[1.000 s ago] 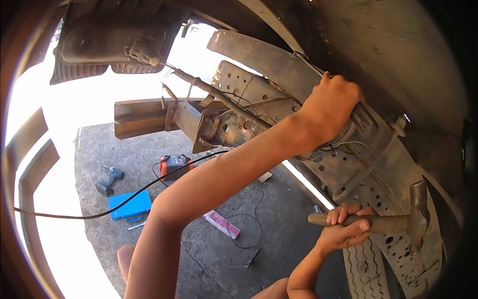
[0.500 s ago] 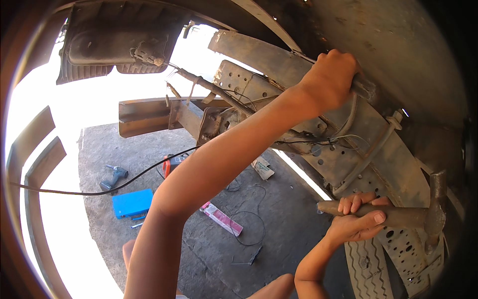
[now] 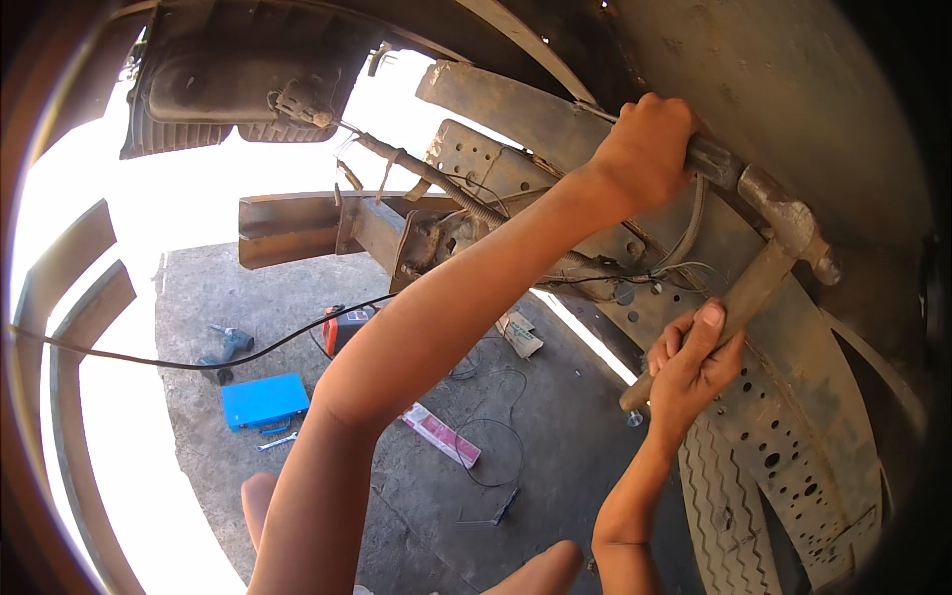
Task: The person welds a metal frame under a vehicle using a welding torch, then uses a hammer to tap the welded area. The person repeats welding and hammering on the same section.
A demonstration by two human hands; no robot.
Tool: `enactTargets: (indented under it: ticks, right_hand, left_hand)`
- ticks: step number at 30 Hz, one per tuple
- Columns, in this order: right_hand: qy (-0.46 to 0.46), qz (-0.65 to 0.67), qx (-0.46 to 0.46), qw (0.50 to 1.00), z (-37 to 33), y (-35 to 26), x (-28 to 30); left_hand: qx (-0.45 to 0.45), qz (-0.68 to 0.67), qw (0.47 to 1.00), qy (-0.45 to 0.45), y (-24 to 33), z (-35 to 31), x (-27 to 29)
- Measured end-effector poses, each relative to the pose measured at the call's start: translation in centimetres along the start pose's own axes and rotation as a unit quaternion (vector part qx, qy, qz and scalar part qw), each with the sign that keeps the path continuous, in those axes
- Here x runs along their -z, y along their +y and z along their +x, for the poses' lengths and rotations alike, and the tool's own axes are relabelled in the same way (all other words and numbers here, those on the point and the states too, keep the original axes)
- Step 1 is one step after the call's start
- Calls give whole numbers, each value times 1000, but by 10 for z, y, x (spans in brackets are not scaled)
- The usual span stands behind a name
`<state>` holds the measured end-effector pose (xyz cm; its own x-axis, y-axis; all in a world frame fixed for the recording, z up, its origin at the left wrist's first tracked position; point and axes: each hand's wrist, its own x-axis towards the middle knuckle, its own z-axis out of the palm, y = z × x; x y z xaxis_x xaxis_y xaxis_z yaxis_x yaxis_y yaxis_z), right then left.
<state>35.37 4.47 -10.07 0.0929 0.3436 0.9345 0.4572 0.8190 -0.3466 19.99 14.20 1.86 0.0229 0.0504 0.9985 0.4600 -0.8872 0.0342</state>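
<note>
My left hand (image 3: 650,151) reaches up and across, fingers wrapped around a short thick dark metal bar (image 3: 718,164) that sticks out to the right of the fist. Its other end is hidden by the hand. In my right hand (image 3: 694,367) is a hammer (image 3: 762,278), gripped midway along its handle and tilted up to the right. The hammer's head is at the bar's right end; whether they touch I cannot tell. Behind both hands runs a dusty steel vehicle frame rail (image 3: 793,342) with many holes.
A ribbed hose with wires (image 3: 476,208) crosses the frame. Below right stands a tyre (image 3: 729,516). On the concrete floor lie a blue case (image 3: 265,401), a drill (image 3: 228,347), a red and black device (image 3: 345,325), a pink and white box (image 3: 441,434) and a thin cable (image 3: 524,436).
My right hand has swung the hammer up and to the left, bringing its head from the lower right to the bar's end. My left hand has shifted slightly left, still gripping the bar.
</note>
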Motion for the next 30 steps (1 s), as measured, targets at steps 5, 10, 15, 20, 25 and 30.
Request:
enactTargets:
  ticks: [5,10,15,20,25,30]
  right_hand:
    - [96,167,147,970,-1,3,-5]
    - [-12,79,47,996,-9,10,3]
    - [25,141,-41,989,-59,19,48]
    - [1,142,-101,985,-130,58,82]
    - [-21,115,-217,969,-247,122,104]
    - [-68,78,-454,885,-403,160,87]
  left_hand:
    - [-6,23,1000,-11,-1,-3,-2]
    - [3,33,999,-21,8,-16,-10]
    - [5,0,996,-83,28,-54,-7]
    - [-133,-13,987,-85,67,-115,-12]
    - [-158,-121,974,-103,118,-209,-17]
    - [21,-250,941,-226,148,-391,-13]
